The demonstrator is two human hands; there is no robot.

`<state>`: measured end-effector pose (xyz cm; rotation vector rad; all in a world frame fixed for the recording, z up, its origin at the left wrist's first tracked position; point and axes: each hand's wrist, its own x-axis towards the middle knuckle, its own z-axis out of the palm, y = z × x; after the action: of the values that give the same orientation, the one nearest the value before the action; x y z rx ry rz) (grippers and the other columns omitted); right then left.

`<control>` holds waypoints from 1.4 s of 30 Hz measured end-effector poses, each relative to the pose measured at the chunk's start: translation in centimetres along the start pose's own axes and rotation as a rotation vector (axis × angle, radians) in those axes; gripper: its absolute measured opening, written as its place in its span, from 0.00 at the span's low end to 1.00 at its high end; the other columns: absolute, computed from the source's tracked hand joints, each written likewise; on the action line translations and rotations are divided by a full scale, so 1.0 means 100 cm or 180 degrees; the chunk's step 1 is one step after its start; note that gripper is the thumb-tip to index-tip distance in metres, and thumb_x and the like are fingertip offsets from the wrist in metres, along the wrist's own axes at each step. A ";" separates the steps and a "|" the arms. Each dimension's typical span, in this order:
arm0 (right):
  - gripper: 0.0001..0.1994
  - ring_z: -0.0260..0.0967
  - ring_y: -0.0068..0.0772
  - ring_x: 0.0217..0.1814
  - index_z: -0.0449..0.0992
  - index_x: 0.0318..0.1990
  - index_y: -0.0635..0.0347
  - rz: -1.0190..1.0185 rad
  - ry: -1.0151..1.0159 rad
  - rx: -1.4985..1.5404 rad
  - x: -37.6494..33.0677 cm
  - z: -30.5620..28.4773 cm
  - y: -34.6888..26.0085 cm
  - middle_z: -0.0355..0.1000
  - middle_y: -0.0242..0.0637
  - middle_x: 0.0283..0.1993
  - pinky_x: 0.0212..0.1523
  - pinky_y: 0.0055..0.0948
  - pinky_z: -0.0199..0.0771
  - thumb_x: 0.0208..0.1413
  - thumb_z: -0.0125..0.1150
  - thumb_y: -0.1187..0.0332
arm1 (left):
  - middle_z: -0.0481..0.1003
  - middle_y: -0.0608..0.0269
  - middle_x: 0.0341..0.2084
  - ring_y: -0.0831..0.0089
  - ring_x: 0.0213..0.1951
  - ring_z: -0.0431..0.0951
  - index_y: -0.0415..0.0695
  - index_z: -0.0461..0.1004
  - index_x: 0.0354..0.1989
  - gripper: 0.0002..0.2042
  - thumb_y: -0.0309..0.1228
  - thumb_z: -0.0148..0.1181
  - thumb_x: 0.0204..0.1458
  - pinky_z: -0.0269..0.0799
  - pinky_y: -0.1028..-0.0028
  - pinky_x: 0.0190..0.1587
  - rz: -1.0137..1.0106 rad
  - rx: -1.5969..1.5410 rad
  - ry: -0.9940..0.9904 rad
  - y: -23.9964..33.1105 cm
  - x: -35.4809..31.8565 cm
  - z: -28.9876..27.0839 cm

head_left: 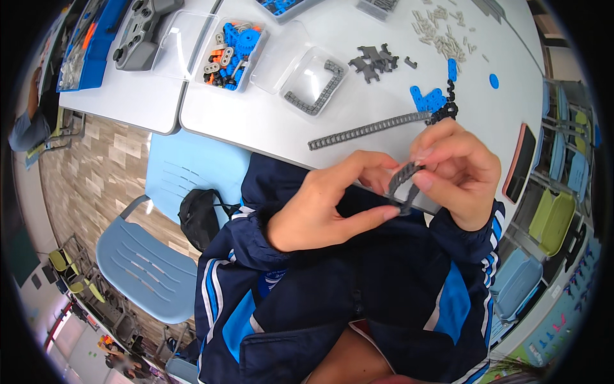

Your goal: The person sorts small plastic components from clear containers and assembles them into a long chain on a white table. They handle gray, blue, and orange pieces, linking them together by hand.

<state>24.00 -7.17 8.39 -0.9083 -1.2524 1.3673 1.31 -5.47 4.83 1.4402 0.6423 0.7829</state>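
My left hand [326,205] and my right hand [457,169] meet in front of my chest, both pinching a short bent strip of grey plastic chain links [401,185]. The left thumb and forefinger hold its lower end; the right fingers grip its upper end. Just beyond my hands a long grey chain strip [368,130] lies flat on the white table [256,121], ending at a black linked piece [446,110] beside blue flat parts [427,98].
A clear tray [318,82] holds a curved grey chain; another clear box [231,48] holds blue, orange and grey parts. Dark grey connectors [373,61] and small white pins [441,32] are scattered farther back. A phone [519,163] lies at the right edge. A blue chair [150,269] stands at my left.
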 end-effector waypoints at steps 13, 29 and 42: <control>0.17 0.76 0.30 0.44 0.86 0.47 0.59 0.1146 -0.1308 -0.1032 -0.018 -0.048 -0.014 0.80 0.39 0.50 0.40 0.26 0.77 0.50 0.71 0.84 | 0.77 0.61 0.40 0.81 0.33 0.79 0.36 0.82 0.46 0.13 0.12 0.66 0.52 0.78 0.81 0.35 -0.0608 0.0022 -0.0292 0.010 -0.002 -0.019; 0.16 0.75 0.43 0.43 0.86 0.45 0.65 -0.0281 -0.0837 -0.2425 -0.012 -0.045 0.004 0.78 0.44 0.49 0.46 0.37 0.74 0.45 0.70 0.84 | 0.79 0.56 0.39 0.73 0.37 0.84 0.35 0.84 0.43 0.10 0.19 0.72 0.52 0.81 0.77 0.39 -0.0551 -0.0247 0.0175 0.005 0.003 -0.025; 0.19 0.73 0.46 0.40 0.83 0.44 0.68 -0.0560 -0.1073 -0.3014 -0.007 -0.040 0.013 0.77 0.44 0.42 0.40 0.38 0.73 0.39 0.67 0.85 | 0.79 0.65 0.36 0.79 0.25 0.77 0.46 0.88 0.38 0.10 0.27 0.76 0.45 0.68 0.77 0.27 0.0166 0.1722 0.0217 -0.010 0.007 -0.021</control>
<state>27.74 -6.93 6.37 -1.1668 -2.2622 0.7605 0.18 -3.58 3.76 1.9318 0.9186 0.7311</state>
